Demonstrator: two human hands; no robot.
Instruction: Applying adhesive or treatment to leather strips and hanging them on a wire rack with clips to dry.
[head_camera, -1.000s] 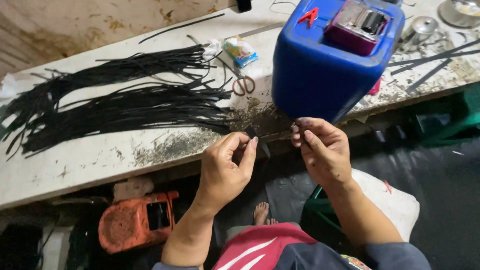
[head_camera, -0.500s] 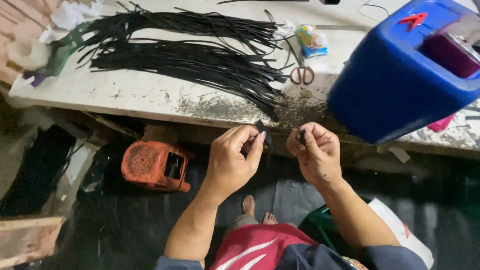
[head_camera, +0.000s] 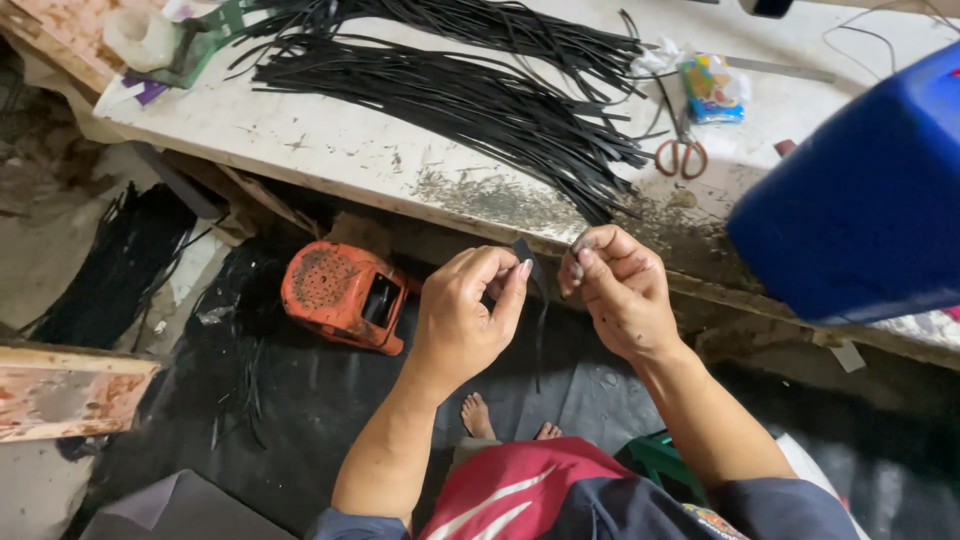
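My left hand (head_camera: 468, 315) and my right hand (head_camera: 617, 288) are held close together just below the front edge of a white worktable (head_camera: 330, 150). Both pinch the top of one thin black strip (head_camera: 540, 320), which hangs straight down between them. A broad heap of similar long black strips (head_camera: 450, 95) lies spread across the tabletop above my hands.
A big blue plastic container (head_camera: 855, 215) stands on the table at the right. Orange-handled scissors (head_camera: 682, 152) and a small colourful packet (head_camera: 712, 88) lie beside the strips. An orange device (head_camera: 345, 295) sits on the dark floor, with more black strips (head_camera: 120, 270) at left.
The view has swung left and down, so the table and blue container have shifted right. My hands stay together on the strip, now slightly lower below the table edge.
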